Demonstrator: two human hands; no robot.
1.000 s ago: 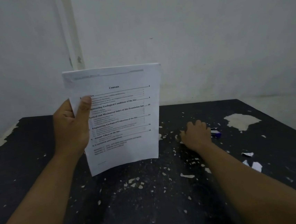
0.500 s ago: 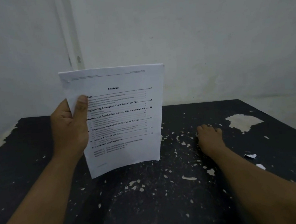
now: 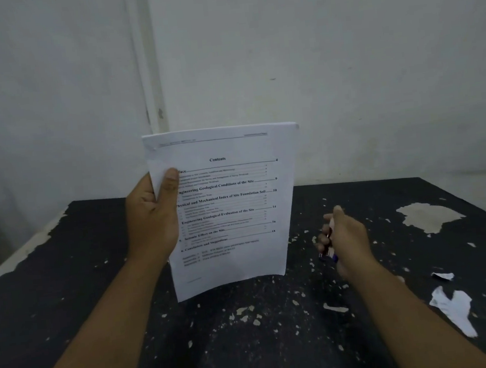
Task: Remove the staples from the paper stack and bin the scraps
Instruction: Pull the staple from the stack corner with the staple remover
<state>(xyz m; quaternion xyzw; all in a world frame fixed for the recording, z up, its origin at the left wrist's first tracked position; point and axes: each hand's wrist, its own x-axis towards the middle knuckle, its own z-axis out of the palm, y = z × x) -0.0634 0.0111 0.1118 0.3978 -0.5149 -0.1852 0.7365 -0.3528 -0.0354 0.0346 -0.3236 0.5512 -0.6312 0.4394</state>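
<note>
My left hand (image 3: 153,219) holds a white paper stack (image 3: 232,208) upright above the table, thumb pressed on its left edge; the top page reads "Contents". To its right, my right hand (image 3: 345,239) is lifted just above the table, fingers closed around a small blue and white tool (image 3: 328,254), probably a staple remover, mostly hidden by the fingers. Torn white paper scraps (image 3: 454,309) lie on the table at the right. I see no bin.
The black table (image 3: 82,288) has badly chipped paint, with a big bare patch (image 3: 429,216) at the far right and flakes all over. A smaller scrap (image 3: 443,276) lies near the right edge. A white wall stands right behind the table.
My right hand closed on the small blue tool lying on the table, lifted it and turned toward the stack. The view shifted, so the paper stack sits more to the centre.
</note>
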